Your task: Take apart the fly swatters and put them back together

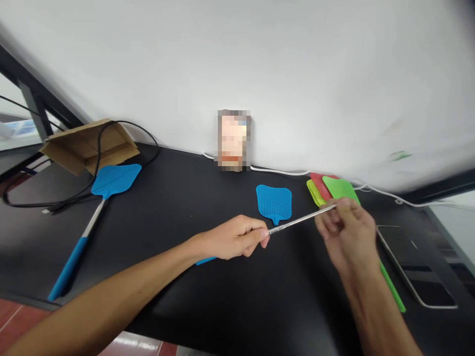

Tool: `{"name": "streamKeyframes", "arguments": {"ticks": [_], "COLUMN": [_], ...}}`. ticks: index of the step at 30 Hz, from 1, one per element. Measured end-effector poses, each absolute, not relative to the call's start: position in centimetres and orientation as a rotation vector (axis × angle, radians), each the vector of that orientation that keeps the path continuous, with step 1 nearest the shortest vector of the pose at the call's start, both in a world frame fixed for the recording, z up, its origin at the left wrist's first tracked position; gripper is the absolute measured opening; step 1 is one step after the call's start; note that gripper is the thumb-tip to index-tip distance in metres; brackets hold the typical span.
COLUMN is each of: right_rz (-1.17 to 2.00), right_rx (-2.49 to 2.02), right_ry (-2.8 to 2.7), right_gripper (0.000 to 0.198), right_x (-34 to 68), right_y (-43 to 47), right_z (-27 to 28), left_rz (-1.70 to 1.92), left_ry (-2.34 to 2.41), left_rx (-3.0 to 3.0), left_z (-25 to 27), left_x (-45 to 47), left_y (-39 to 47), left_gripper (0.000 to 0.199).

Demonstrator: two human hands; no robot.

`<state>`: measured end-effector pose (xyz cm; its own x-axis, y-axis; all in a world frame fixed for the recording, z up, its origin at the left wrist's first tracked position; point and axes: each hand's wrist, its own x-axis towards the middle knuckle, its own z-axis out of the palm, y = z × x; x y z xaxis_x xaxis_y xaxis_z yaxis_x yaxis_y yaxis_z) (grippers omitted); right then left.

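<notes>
A thin silver metal rod stretches between my two hands above the black table. My left hand is closed around its near end. At the far end, the fingertips of my right hand pinch the tip. Just beyond the rod lies a blue perforated fly swatter head with a short stub. Under my left wrist a blue piece shows; whether it joins the rod is hidden.
A whole blue fly swatter lies left, near an open cardboard box and black cable. Green, red and yellow swatters overlap behind my right hand. A phone lies right; a blurred package stands against the wall.
</notes>
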<state>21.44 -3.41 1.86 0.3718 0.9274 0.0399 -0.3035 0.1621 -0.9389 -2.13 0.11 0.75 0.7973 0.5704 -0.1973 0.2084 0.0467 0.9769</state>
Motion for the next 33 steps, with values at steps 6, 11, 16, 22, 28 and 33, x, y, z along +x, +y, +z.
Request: {"name": "streamKeyframes", "arguments": {"ticks": [6,11,16,22,28,33], "right_rz": [1.444,0.785,0.101,0.009,0.559,1.065], "right_rx": [-1.142,-1.614,-2.031,-2.174,-1.92,-1.376], "right_ry": [-1.099,-1.285,-1.627,-1.76,-1.588,-1.104], "right_gripper": [0.034,0.045,0.08,0.104,0.046,0.037], "right_x": [16.3,20.6,19.2,15.9,19.8,20.8], "right_y": [-5.1,-3.0,-1.0,1.3,1.4,0.3], "right_z": [-0.7,0.1,-1.0,-1.2,-1.3,-0.6], "left_rz": [0.379,0.585,0.837,0.928,0.811,0.746], "left_ry": [0.666,0.615,0.63,0.68,0.698,0.711], "left_rx": [1.419,1.162,1.013,1.051,1.257,1.338], "left_z": [0.3,-0.7,-1.3,-1.2,-0.9,-0.7], "left_x": [-2.0,-1.4,-0.8,-0.8,-1.3,-1.3], "left_y": [0.1,0.7,0.9,0.6,0.3,0.3], "left_gripper": [0.043,0.042,0.036,0.036,0.038,0.035]}}
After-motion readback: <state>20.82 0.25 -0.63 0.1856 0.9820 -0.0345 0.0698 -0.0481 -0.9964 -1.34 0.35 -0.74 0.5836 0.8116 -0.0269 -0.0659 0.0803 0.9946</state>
